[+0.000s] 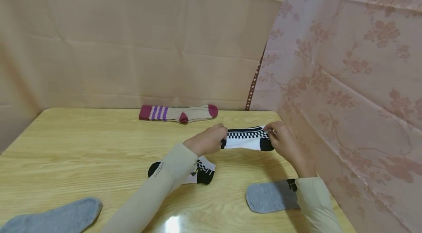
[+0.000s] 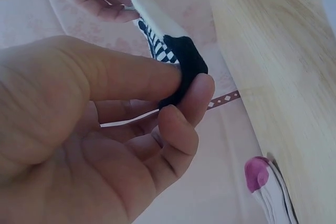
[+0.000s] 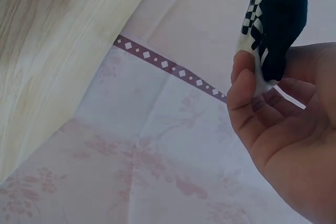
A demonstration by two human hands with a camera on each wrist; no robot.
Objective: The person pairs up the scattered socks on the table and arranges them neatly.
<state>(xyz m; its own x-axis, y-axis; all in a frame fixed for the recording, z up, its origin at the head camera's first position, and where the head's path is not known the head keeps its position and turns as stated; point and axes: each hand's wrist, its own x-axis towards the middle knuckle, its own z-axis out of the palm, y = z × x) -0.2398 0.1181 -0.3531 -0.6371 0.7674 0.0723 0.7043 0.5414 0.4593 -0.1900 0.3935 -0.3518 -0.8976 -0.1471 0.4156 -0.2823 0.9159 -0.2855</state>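
Observation:
A white ankle sock (image 1: 244, 143) with a black-and-white checkered band and black heel and toe is stretched level above the table, between both hands. My left hand (image 1: 207, 140) pinches its black toe end, thumb against fingers, as the left wrist view shows with the black tip (image 2: 185, 66). At the other end, my right hand (image 1: 282, 141) pinches the sock beside its black heel (image 3: 283, 19). Below the left forearm a similar checkered sock (image 1: 206, 172) lies on the table, partly hidden by the sleeve.
Along the table's (image 1: 82, 141) back edge lies a beige sock (image 1: 197, 113) with maroon ends and purple stripes. One grey sock (image 1: 56, 216) is at the front left, another grey sock (image 1: 267, 196) under the right forearm. A beige curtain (image 1: 148, 42) and a floral curtain (image 1: 356, 79) hang behind and right.

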